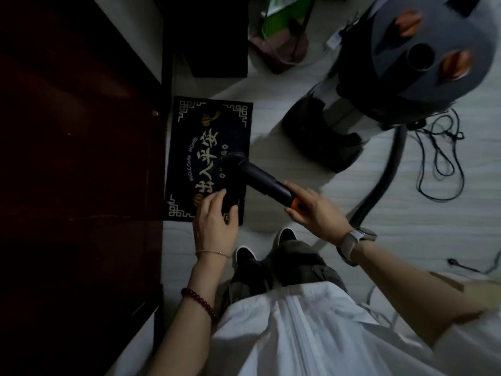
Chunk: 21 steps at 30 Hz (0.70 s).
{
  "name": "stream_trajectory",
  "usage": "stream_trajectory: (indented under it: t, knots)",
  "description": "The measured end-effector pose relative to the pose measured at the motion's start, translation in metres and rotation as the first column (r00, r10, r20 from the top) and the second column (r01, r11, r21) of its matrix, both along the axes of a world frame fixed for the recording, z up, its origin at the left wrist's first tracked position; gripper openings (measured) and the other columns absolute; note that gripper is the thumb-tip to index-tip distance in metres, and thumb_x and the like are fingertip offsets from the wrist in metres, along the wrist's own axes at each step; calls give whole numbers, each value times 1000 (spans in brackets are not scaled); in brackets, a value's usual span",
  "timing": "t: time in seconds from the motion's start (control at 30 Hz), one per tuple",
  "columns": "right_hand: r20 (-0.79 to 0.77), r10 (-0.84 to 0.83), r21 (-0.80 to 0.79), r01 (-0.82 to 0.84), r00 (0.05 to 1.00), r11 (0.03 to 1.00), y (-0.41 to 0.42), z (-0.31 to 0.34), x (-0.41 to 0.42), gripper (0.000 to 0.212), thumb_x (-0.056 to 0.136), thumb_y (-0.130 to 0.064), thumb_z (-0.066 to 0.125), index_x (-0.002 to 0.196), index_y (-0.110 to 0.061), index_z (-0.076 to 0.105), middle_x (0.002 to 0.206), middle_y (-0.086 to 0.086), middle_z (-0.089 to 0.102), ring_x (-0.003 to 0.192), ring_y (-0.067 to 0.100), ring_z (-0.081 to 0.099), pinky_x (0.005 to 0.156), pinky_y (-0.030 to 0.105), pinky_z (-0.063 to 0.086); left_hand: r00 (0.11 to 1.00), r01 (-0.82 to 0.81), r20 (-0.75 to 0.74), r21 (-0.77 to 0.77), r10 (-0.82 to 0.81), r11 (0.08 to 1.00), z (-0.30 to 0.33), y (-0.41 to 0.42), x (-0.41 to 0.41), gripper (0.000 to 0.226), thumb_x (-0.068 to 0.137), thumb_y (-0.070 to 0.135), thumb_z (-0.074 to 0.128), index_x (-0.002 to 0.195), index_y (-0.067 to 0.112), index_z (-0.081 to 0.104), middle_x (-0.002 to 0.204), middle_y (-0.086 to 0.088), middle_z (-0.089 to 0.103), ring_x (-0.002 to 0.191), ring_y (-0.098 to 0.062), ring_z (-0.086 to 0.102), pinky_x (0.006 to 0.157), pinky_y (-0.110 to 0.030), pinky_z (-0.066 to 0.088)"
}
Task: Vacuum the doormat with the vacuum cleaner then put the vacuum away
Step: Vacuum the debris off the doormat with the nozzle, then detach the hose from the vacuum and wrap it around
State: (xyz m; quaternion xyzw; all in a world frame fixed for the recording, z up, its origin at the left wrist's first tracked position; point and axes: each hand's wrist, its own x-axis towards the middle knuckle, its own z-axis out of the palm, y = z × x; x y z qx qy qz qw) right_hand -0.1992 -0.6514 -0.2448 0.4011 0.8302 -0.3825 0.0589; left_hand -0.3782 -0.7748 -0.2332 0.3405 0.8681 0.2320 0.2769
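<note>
- From the head view I see the dark rectangular doormat with gold characters and a fret border (189,147) lying flat on the pale floor, its left edge just beside the dark red wooden door (76,158).
- My right hand (314,213) is wrapped round the black rigid vacuum wand (260,183) at its orange collar (296,203), near the mat's right edge.
- The round black nozzle head (233,165) sits on the mat's middle right.
- My left hand (217,218) has its fingers curled over a dark attachment (231,199) at the mat's near right corner; I cannot tell what it is.
- The grey drum-shaped canister vacuum with orange latches (406,63) stands far right, joined by a black flexible hose (385,169); a thin black cord (439,158) lies looped on the floor to its right.
- I judge the wand stiff and light, best held at the collar; the mat looks thin and soft, so it may ruck up under suction.
- The canister looks heavy; the loose cord could snag.
</note>
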Motion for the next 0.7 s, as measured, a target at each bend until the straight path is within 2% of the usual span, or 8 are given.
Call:
stream_trajectory:
  t: [0.1,0.2,0.3,0.4,0.47,0.53,0.6,0.7]
  knots:
    - [-88,-130,-29,128,988,991,21,33,6,62,88,-30,58,142,-26,30,108,11,56,90,31,59,77,46,49,995,69,70,-23,-67,997,36,36,3,41,91,19,56,130,8,52,131,-12,51,119,-25,50,97,-28,38]
    - [-136,-214,-51,209,967,977,55,57,13,63,88,-33,58,142,-28,28,117,11,55,98,31,58,83,48,48,974,28,225,-33,-19,999,62,94,15,42,92,22,55,131,10,50,130,-9,53,114,-20,54,95,-27,40]
    - [-166,-275,-81,265,947,961,96,71,17,63,87,-35,59,142,-26,30,125,12,54,107,30,57,89,45,47,884,-41,462,-78,72,996,77,164,34,40,93,24,52,128,4,50,123,-12,57,110,-18,56,88,-22,40]
    - [-123,-333,-158,312,935,937,138,77,20,59,85,-37,61,135,-17,35,120,11,57,104,29,59,84,37,47,799,-82,586,-115,134,990,76,233,53,38,92,32,53,113,0,57,108,-14,63,109,-25,58,92,-32,46]
    - [-82,-373,-211,350,924,913,167,78,24,58,84,-37,63,127,-11,35,111,14,59,96,31,60,76,36,46,770,-147,603,-150,208,978,73,271,66,41,89,36,56,112,2,56,106,-10,62,107,-27,59,97,-43,46]
    - [-71,-408,-249,379,910,891,194,77,31,58,83,-36,65,124,-9,34,110,14,59,96,30,60,75,36,46,759,-189,608,-141,236,972,69,302,79,36,90,35,56,111,6,53,106,-8,60,107,-26,59,98,-44,46]
    - [-78,-431,-301,391,899,870,217,76,44,56,83,-35,64,124,-12,35,114,11,57,100,26,59,79,32,46,761,-207,608,-102,226,973,66,329,92,33,92,31,53,111,5,51,104,-7,59,106,-24,58,96,-39,47]
    - [-99,-488,-352,429,867,832,239,75,66,46,88,-34,58,126,-16,39,115,3,56,102,19,57,82,26,43,812,-162,558,-65,171,985,64,361,107,37,94,28,49,114,-3,49,101,-9,57,98,-21,56,78,-23,44]
